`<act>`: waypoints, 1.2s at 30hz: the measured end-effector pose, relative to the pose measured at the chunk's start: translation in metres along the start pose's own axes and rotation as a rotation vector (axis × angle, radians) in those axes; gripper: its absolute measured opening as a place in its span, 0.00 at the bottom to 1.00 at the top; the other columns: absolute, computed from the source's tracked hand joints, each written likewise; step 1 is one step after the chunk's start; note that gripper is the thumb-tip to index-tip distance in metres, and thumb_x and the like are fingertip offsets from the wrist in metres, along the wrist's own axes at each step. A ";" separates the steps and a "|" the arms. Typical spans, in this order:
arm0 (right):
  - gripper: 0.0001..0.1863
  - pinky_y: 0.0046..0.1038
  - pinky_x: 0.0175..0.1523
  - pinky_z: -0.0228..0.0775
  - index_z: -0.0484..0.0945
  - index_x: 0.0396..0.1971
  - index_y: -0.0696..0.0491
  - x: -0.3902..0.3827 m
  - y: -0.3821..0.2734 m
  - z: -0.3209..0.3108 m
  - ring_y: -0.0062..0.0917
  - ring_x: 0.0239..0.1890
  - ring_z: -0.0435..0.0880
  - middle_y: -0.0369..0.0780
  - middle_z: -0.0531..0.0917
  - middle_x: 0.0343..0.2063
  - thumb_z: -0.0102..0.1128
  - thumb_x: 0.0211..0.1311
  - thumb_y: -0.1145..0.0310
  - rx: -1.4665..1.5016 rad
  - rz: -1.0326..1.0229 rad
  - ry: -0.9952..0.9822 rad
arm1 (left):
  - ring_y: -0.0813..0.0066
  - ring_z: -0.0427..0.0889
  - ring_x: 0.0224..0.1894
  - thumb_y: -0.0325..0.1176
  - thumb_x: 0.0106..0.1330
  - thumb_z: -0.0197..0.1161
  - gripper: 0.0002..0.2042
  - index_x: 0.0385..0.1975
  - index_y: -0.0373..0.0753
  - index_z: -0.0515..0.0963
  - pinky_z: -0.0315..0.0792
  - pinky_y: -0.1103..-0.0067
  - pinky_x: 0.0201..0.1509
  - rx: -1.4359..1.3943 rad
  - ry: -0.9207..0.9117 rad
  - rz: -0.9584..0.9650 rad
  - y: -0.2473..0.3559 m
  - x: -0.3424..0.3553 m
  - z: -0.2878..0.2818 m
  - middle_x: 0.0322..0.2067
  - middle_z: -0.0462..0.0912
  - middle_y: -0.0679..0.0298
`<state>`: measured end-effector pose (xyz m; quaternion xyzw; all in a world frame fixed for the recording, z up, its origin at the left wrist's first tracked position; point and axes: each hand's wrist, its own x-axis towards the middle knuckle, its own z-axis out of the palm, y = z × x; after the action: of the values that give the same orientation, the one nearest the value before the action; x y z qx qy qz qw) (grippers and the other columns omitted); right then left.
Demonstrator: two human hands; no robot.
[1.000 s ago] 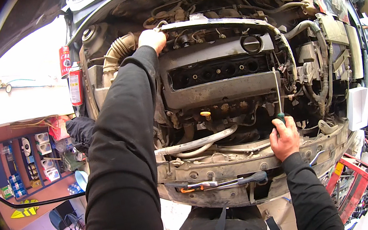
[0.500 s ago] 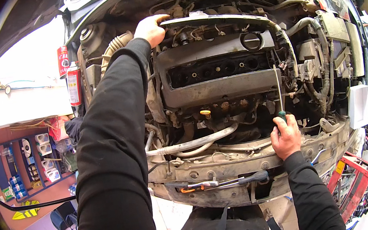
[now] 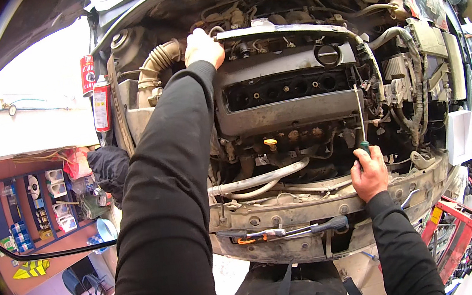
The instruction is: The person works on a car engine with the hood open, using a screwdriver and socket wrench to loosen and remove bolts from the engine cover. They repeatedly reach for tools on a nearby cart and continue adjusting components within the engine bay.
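Note:
In the open engine bay, my left hand is closed on the left end of a long, pale wiring duct. The duct runs behind the dark engine cover and bends down its right side; my fingertips are partly hidden. Low on the right, my right hand grips the dark green handle of a screwdriver. Its long thin shaft points away from me, with the tip near the cover's right edge; contact is unclear. A row of round holes shows in the cover's recessed middle.
A ribbed air hose lies left of my forearm. Spray cans stand at the bay's left edge. Loose hand tools rest along the front crossmember. A white tray sits at the right, above a red metal frame.
My left hand has turned more upright and its fingers have curled in at the duct's end. The view has shifted slightly. My right hand keeps the screwdriver in nearly the same place.

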<state>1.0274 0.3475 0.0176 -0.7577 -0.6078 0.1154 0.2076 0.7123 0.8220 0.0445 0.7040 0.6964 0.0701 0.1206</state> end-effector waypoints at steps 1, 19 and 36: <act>0.18 0.49 0.57 0.80 0.86 0.54 0.47 0.000 0.000 0.000 0.53 0.54 0.84 0.51 0.80 0.52 0.70 0.63 0.71 0.006 0.006 -0.008 | 0.43 0.88 0.65 0.38 0.76 0.70 0.21 0.61 0.33 0.77 0.82 0.57 0.70 0.014 0.015 0.024 0.000 -0.006 -0.002 0.61 0.87 0.39; 0.19 0.49 0.56 0.81 0.86 0.54 0.49 0.003 -0.004 -0.005 0.54 0.54 0.83 0.52 0.80 0.51 0.69 0.62 0.74 0.029 -0.011 -0.015 | 0.51 0.91 0.61 0.69 0.63 0.76 0.39 0.62 0.41 0.90 0.80 0.63 0.69 0.225 -0.177 -0.012 -0.003 -0.019 0.000 0.58 0.93 0.50; 0.19 0.49 0.58 0.81 0.86 0.54 0.49 0.001 -0.002 -0.003 0.54 0.56 0.84 0.52 0.80 0.53 0.70 0.62 0.72 0.022 0.012 -0.039 | 0.55 0.74 0.77 0.66 0.63 0.82 0.40 0.72 0.52 0.83 0.70 0.53 0.78 0.070 -0.134 -0.257 0.045 -0.058 -0.032 0.70 0.77 0.59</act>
<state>1.0272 0.3486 0.0216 -0.7566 -0.6060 0.1379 0.2033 0.7459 0.7668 0.0915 0.6160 0.7732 -0.0176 0.1501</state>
